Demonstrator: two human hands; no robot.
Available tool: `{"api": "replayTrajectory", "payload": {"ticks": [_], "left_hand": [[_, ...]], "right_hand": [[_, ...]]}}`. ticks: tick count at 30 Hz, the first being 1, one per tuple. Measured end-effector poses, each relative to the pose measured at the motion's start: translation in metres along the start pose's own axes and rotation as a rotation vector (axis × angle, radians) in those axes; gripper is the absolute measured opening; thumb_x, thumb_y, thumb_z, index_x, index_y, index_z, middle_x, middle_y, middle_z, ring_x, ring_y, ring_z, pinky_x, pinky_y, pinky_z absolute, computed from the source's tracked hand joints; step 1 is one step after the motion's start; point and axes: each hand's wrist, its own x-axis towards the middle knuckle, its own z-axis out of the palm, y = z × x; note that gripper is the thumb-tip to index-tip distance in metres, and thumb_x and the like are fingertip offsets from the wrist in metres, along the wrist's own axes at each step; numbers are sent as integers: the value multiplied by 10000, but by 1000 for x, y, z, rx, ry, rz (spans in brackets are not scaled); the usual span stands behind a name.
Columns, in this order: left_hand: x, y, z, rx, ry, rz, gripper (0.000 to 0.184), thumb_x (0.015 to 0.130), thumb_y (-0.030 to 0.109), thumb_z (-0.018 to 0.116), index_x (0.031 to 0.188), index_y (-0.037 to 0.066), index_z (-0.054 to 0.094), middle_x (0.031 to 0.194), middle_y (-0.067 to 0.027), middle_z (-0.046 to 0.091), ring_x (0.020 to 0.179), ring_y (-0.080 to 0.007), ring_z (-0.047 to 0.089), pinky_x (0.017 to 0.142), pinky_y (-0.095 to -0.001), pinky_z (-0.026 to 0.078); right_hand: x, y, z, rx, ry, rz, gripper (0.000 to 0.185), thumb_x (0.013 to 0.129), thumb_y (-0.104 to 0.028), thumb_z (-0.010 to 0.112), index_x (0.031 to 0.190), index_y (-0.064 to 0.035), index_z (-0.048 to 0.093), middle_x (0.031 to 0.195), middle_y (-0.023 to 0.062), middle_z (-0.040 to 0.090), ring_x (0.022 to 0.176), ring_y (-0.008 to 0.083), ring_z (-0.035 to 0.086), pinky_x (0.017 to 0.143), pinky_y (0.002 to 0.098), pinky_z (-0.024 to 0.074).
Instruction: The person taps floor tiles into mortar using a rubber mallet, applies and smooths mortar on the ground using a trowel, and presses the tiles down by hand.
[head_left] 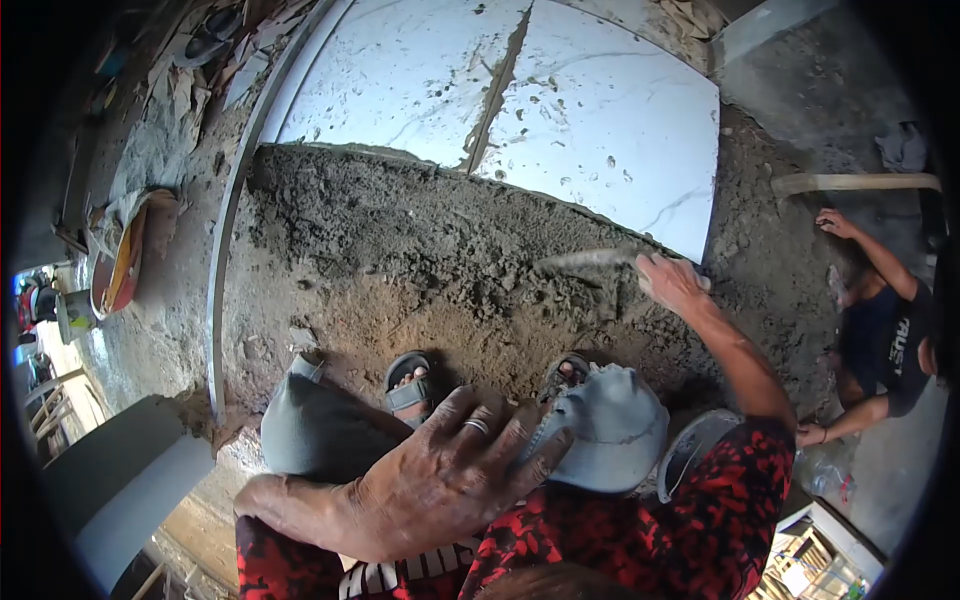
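My right hand (674, 284) is closed round the handle of a trowel (590, 259), whose blade is blurred and lies just over the grey mortar (400, 215). It is close to the lower right corner of the white marbled tiles (610, 130). My left hand (455, 460), with a ring on one finger, is in front of my body near my knees. Its fingers are spread and nothing shows in them. Mortar fills a band between the tiles and the bare soil at my sandals (408, 385).
A long metal straightedge (228, 220) runs down the left side. Beyond it lies a mortar-stained container (122, 250). At the right a co-worker (880, 330) crouches near a pale wooden bar (860, 182). A grey pillar (130, 480) stands at lower left.
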Motion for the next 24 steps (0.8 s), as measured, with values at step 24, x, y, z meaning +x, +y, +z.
{"api": "replayTrajectory", "payload": {"ticks": [24], "left_hand": [[9,-13,1,50,30,169,541,799,290,583,1300,115,478,1129,-112,528,1018,-273,552,895,-442,465]], "right_hand": [[-21,-45,-2,625,81,226,227,922,-261,467,1047,-72,461,761,55,537,551,135,500,460,335,450]]}}
